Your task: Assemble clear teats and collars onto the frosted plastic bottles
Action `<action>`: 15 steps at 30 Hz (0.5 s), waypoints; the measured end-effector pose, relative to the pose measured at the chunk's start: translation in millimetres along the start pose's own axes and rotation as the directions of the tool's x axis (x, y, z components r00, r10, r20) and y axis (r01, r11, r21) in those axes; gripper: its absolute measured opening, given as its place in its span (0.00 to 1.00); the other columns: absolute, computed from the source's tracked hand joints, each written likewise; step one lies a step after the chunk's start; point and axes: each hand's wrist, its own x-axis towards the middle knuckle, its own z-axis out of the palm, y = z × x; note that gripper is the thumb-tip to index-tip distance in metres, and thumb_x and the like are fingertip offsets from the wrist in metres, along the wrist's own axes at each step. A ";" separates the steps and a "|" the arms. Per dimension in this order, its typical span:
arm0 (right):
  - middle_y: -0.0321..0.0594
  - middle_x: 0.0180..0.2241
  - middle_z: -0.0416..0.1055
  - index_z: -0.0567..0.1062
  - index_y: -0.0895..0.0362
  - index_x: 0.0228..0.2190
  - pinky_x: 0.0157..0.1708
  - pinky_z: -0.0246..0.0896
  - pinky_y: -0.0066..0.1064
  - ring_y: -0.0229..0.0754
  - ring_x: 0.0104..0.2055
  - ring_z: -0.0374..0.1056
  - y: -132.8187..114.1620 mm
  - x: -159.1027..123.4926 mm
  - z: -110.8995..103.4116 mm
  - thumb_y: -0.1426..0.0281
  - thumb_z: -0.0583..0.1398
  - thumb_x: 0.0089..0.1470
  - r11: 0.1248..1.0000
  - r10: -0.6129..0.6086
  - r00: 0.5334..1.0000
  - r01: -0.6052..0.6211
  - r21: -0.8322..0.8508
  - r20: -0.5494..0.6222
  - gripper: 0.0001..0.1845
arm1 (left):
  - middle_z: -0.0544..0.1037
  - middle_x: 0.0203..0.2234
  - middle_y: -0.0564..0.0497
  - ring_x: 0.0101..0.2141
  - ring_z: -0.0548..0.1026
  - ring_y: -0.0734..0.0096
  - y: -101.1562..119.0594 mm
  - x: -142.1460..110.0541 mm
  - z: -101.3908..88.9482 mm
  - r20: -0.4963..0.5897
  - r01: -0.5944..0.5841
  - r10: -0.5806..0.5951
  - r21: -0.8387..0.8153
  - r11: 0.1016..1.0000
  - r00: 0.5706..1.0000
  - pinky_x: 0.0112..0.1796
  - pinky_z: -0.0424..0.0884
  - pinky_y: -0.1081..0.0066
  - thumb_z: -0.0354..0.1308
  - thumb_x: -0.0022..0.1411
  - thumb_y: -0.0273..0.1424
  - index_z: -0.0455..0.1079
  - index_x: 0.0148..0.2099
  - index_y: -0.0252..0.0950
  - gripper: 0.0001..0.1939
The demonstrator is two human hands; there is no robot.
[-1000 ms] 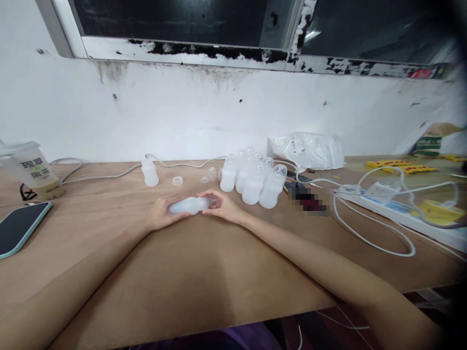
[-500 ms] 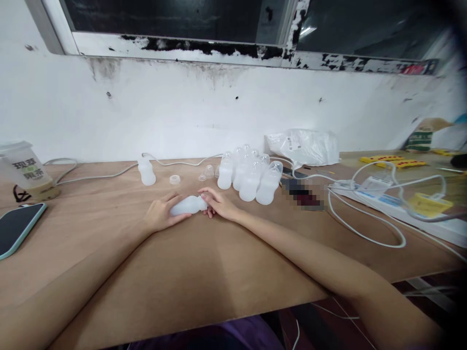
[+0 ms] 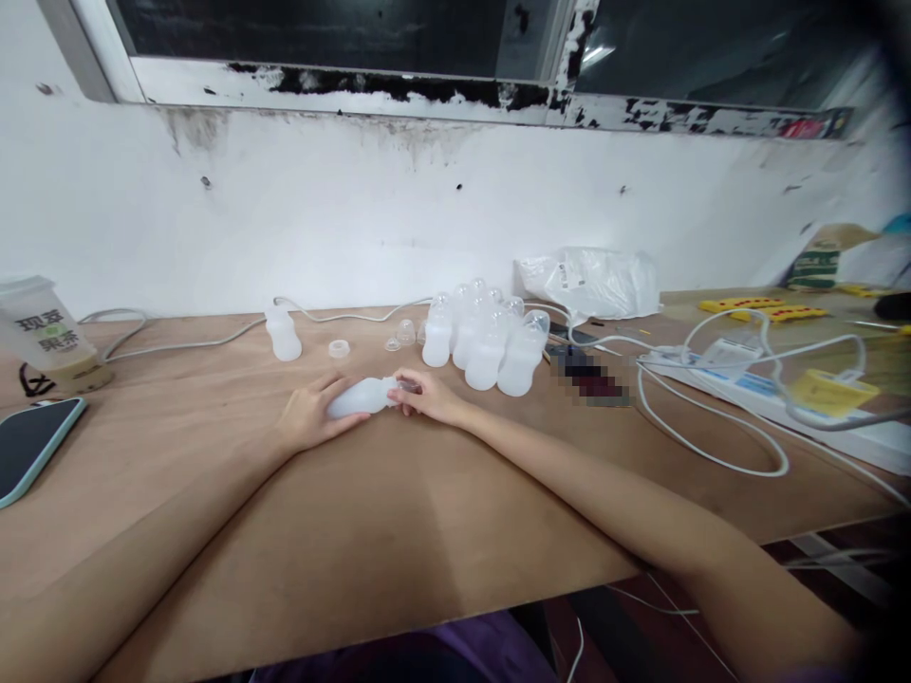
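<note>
My left hand (image 3: 311,414) is wrapped round the body of a frosted baby bottle (image 3: 356,398), which lies on its side just above the table with its neck to the right. At the neck, the fingers of my right hand (image 3: 427,396) are closed in a pinch on a small clear part that looks like a bottle nipple; they partly hide it. Behind my hands lie a white screw ring (image 3: 339,349), a clear dome cap (image 3: 405,331) and a small clear nipple (image 3: 392,343). Another frosted bottle (image 3: 283,335) without a cap stands at the left.
Several capped bottles (image 3: 485,356) stand grouped right of centre, before a white plastic bag (image 3: 589,285). Cables and a power strip (image 3: 790,398) lie at the right. A drink cup (image 3: 44,332) and a phone (image 3: 41,446) are at the left. The wooden table's (image 3: 342,560) front edge runs below my arms.
My right fingers have shifted from around the bottle's neck to a pinch at its end, where a clear part now shows. The left hand keeps its hold on the bottle.
</note>
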 end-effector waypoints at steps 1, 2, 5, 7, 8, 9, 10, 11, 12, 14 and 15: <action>0.31 0.18 0.60 0.65 0.59 0.26 0.22 0.52 0.23 0.30 0.19 0.57 0.4 0.7 0.5 0.57 0.51 0.48 0.999 0.023 0.999 -0.024 -0.045 -0.023 0.17 | 0.69 0.37 0.50 0.34 0.70 0.70 0.0 -0.2 0.5 -0.012 -0.025 0.025 0.011 1.000 1.000 0.32 0.66 0.75 0.49 0.51 0.46 0.59 0.50 0.41 0.25; 0.31 0.16 0.59 0.65 0.60 0.22 0.22 0.51 0.23 0.30 0.19 0.56 0.7 1.2 1.0 0.56 0.49 0.49 0.995 0.041 0.998 -0.044 -0.087 -0.040 0.20 | 0.69 0.38 0.50 0.34 0.70 0.71 0.1 -0.4 1.0 -0.021 -0.046 0.046 0.020 0.999 0.999 0.31 0.66 0.75 0.49 0.51 0.46 0.59 0.50 0.41 0.25; 0.33 0.18 0.60 0.67 0.60 0.22 0.23 0.52 0.24 0.30 0.19 0.56 0.2 0.7 1.7 0.56 0.46 0.51 0.990 0.021 0.998 -0.029 -0.137 -0.055 0.22 | 0.69 0.38 0.51 0.35 0.70 0.71 1.0 -0.5 1.9 -0.029 -0.053 0.055 0.040 0.998 0.998 0.30 0.66 0.76 0.49 0.52 0.46 0.58 0.51 0.42 0.25; 0.35 0.27 0.63 0.66 0.58 0.32 0.25 0.55 0.24 0.29 0.22 0.58 -0.4 -0.7 1.5 0.59 0.46 0.52 0.995 -0.040 0.997 0.034 -0.090 -0.067 0.17 | 0.69 0.37 0.51 0.34 0.70 0.71 1.9 -0.1 1.8 -0.024 -0.023 0.025 0.044 0.999 0.999 0.30 0.66 0.76 0.48 0.52 0.46 0.59 0.50 0.42 0.25; 0.37 0.32 0.62 0.63 0.56 0.38 0.25 0.56 0.24 0.30 0.25 0.59 -0.6 -1.6 1.3 0.60 0.47 0.52 0.997 -0.069 0.995 0.065 -0.051 -0.077 0.16 | 0.69 0.37 0.51 0.34 0.70 0.71 2.4 0.3 1.5 -0.019 -0.008 0.009 0.038 0.999 1.000 0.30 0.66 0.75 0.48 0.52 0.46 0.59 0.50 0.42 0.25; 0.38 0.37 0.60 0.60 0.54 0.42 0.25 0.57 0.23 0.30 0.27 0.60 -0.6 -2.3 1.0 0.61 0.49 0.52 0.996 -0.091 0.992 0.090 -0.012 -0.091 0.16 | 0.69 0.37 0.52 0.35 0.70 0.71 2.8 0.8 0.9 -0.012 0.007 -0.007 0.028 1.000 1.000 0.31 0.66 0.75 0.48 0.52 0.47 0.59 0.50 0.43 0.25; 0.40 0.40 0.58 0.57 0.53 0.44 0.24 0.57 0.23 0.31 0.30 0.60 -0.5 -2.8 0.7 0.62 0.50 0.51 0.994 -0.107 0.989 0.109 0.016 -0.105 0.18 | 0.69 0.37 0.52 0.35 0.70 0.70 3.2 1.4 0.2 -0.008 0.025 -0.025 0.015 1.000 1.000 0.31 0.66 0.75 0.48 0.52 0.47 0.58 0.50 0.43 0.25; 0.40 0.42 0.56 0.56 0.52 0.44 0.23 0.58 0.22 0.33 0.32 0.60 -0.3 -3.1 0.5 0.62 0.52 0.49 0.992 -0.124 0.986 0.127 0.027 -0.113 0.20 | 0.69 0.37 0.52 0.35 0.70 0.70 3.5 1.9 -0.7 -0.004 0.044 -0.044 0.004 0.999 0.999 0.32 0.66 0.75 0.48 0.52 0.47 0.58 0.50 0.43 0.25; 0.41 0.43 0.56 0.57 0.53 0.44 0.23 0.58 0.22 0.34 0.34 0.60 -0.2 -3.1 0.5 0.63 0.53 0.48 0.989 -0.144 0.983 0.147 0.022 -0.116 0.20 | 0.69 0.37 0.52 0.35 0.70 0.70 3.8 2.3 -1.7 0.004 0.064 -0.064 -0.003 0.998 0.998 0.32 0.66 0.75 0.48 0.52 0.47 0.58 0.51 0.43 0.25; 0.42 0.43 0.56 0.59 0.54 0.42 0.24 0.58 0.22 0.35 0.36 0.60 0.5 -2.2 0.8 0.63 0.55 0.46 0.984 -0.175 0.978 0.175 -0.012 -0.113 0.20 | 0.69 0.37 0.52 0.35 0.70 0.69 4.2 2.9 -3.3 0.026 0.097 -0.097 -0.005 0.995 0.995 0.31 0.66 0.75 0.47 0.52 0.47 0.58 0.51 0.43 0.26; 0.41 0.42 0.58 0.60 0.54 0.41 0.23 0.57 0.22 0.35 0.35 0.60 1.0 -1.5 1.2 0.63 0.55 0.46 0.985 -0.173 0.979 0.172 -0.024 -0.112 0.19 | 0.69 0.37 0.52 0.35 0.70 0.69 4.2 2.9 -3.7 0.038 0.102 -0.102 -0.006 0.995 0.994 0.31 0.66 0.75 0.47 0.52 0.47 0.58 0.51 0.43 0.26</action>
